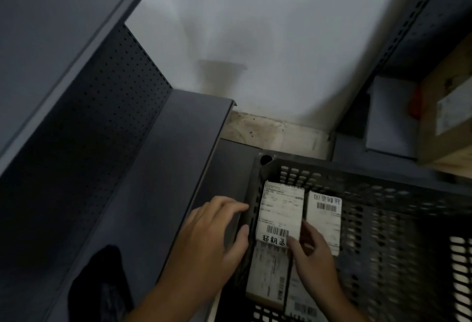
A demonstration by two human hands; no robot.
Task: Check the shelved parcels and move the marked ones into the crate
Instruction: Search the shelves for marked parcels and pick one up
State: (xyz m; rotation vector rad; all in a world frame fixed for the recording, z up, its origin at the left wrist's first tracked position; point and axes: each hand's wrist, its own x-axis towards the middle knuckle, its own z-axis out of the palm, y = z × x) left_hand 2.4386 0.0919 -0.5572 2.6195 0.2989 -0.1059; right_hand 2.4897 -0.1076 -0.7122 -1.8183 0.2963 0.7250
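A dark perforated plastic crate (383, 194) stands at the lower right with several labelled parcels in it. The top one, a white-labelled parcel (279, 209) with a barcode and black handwritten marks at its near end, lies in the crate's left corner. Beside it lies a second labelled parcel (324, 214). Two more parcels (268, 273) lie underneath. My right hand (311, 258) rests on the marked parcel's near right corner, fingers pinching its edge. My left hand (212, 240) hovers at the crate's left wall, fingers spread, holding nothing.
A grey metal shelf (166, 168) with a pegboard back (107, 122) runs along the left; a dark item (102, 286) lies on it. At the right, another shelf holds a brown cardboard box (444, 117) and a grey flat parcel (390, 115). White wall behind.
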